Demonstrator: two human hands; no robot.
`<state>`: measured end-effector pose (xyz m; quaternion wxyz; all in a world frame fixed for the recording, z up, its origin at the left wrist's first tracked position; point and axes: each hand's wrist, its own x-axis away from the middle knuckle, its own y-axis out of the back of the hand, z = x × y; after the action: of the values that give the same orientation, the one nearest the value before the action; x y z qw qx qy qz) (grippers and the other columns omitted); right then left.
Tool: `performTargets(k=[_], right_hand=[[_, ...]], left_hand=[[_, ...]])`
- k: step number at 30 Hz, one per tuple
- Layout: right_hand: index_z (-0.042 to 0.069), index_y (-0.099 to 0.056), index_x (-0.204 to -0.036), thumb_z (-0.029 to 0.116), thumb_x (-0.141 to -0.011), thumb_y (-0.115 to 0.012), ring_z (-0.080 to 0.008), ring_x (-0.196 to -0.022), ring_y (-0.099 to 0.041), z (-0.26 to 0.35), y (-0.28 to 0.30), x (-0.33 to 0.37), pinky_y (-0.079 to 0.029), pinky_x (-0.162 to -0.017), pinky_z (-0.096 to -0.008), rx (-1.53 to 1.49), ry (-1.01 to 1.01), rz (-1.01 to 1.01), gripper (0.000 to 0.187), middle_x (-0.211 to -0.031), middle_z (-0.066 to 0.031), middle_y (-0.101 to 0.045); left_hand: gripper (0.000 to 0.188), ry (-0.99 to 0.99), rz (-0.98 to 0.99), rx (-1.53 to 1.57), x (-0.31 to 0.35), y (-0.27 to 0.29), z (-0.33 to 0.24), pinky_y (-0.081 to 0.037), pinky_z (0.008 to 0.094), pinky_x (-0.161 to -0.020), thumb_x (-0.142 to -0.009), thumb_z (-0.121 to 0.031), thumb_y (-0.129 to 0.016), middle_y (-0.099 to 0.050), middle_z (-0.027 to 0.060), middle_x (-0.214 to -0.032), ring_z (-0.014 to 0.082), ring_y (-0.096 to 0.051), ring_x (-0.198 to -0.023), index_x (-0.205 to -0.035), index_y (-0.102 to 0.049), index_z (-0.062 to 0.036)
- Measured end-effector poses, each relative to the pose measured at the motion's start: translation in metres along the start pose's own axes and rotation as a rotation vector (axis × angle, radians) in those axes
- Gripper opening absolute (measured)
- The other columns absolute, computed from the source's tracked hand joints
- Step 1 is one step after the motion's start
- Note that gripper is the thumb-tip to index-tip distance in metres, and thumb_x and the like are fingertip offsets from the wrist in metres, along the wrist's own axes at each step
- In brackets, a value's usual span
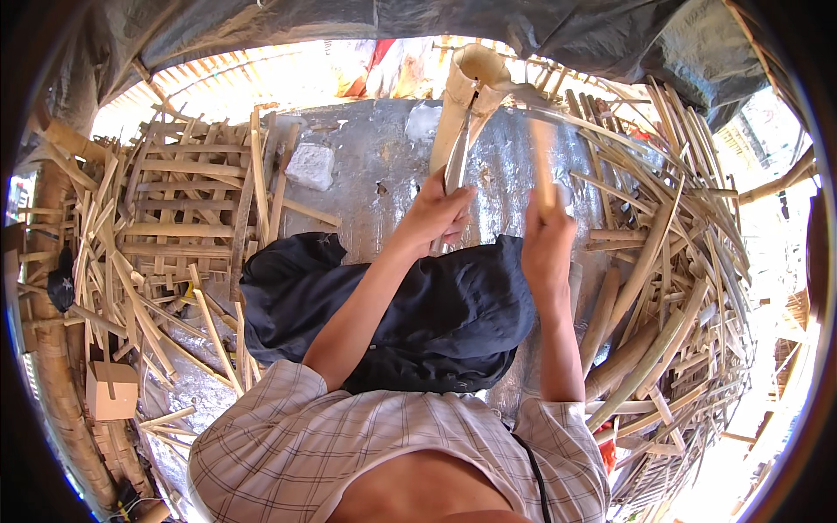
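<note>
My left hand (433, 212) is closed round a long metal chisel (459, 157), which slants up and away from me. Its far end meets a thick bamboo tube (451, 113), whose open, hollow end points upward. A split or notch shows dark in the tube where the metal touches it. To the right, my right hand (548, 242) is wrapped round the wooden handle of a hammer (542, 157). The hammer is raised beside the tube, and motion smears its dark head. Dark cloth (410, 301) covers my legs below both hands.
A slatted bamboo frame (187, 187) lies at left, with loose strips around it. A pale block (309, 166) rests on the grey sheet (366, 135). Heaped bamboo pieces (671, 288) crowd the right side. A cardboard box (112, 390) sits at far left; dark sheeting (436, 19) hangs overhead.
</note>
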<state>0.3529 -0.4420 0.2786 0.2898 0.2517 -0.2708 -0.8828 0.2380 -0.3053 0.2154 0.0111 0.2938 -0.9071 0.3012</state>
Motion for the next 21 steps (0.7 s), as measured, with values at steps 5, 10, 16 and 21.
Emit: performTargets(k=[5,10,16,21], right_hand=[[-0.005,-0.058,-0.087,0.017,-0.102,-0.062,-0.021,-0.051,-0.034,-0.024,0.013,-0.011,-0.033,-0.048,-0.0384,0.038,0.09,0.139,0.027,-0.059,-0.0197,-0.047],[-0.003,-0.058,-0.091,0.015,-0.103,-0.06,-0.0091,-0.054,-0.038,0.013,0.017,-0.002,-0.032,-0.047,-0.0363,-0.208,0.072,-0.079,0.022,-0.058,-0.0126,-0.043],[-0.005,-0.06,-0.092,0.021,-0.101,-0.065,-0.0197,-0.054,-0.037,-0.037,-0.015,-0.01,-0.036,-0.051,-0.0413,-0.046,0.133,0.249,0.028,-0.062,-0.0199,-0.043],[-0.003,-0.054,-0.086,0.021,-0.101,-0.063,-0.0463,-0.052,-0.047,0.029,0.026,-0.007,-0.039,-0.048,-0.0436,0.066,0.129,0.076,0.03,-0.06,-0.0243,-0.051]], left_hand=[[0.02,0.015,-0.032,0.054,0.003,0.01,-0.005,-0.028,0.0239,-0.034,-0.102,-0.018,-0.061,-0.039,-0.0041,-0.066,0.0047,-0.037,-0.043,-0.096,-0.043,-0.0117],[0.021,-0.002,0.012,0.081,0.002,0.015,-0.005,-0.027,0.0238,-0.035,-0.102,-0.018,-0.062,-0.04,-0.0043,-0.066,0.0042,-0.037,-0.044,-0.093,-0.043,-0.0119],[0.02,0.053,-0.06,0.035,0.007,0.01,-0.002,-0.029,0.0242,-0.035,-0.102,-0.017,-0.061,-0.042,-0.0043,-0.065,0.004,-0.036,-0.044,-0.093,-0.044,-0.0125],[0.02,0.0,0.043,0.049,0.005,0.018,-0.004,-0.029,0.0235,-0.035,-0.102,-0.018,-0.061,-0.042,-0.0048,-0.065,0.0034,-0.036,-0.044,-0.092,-0.044,-0.0131]])
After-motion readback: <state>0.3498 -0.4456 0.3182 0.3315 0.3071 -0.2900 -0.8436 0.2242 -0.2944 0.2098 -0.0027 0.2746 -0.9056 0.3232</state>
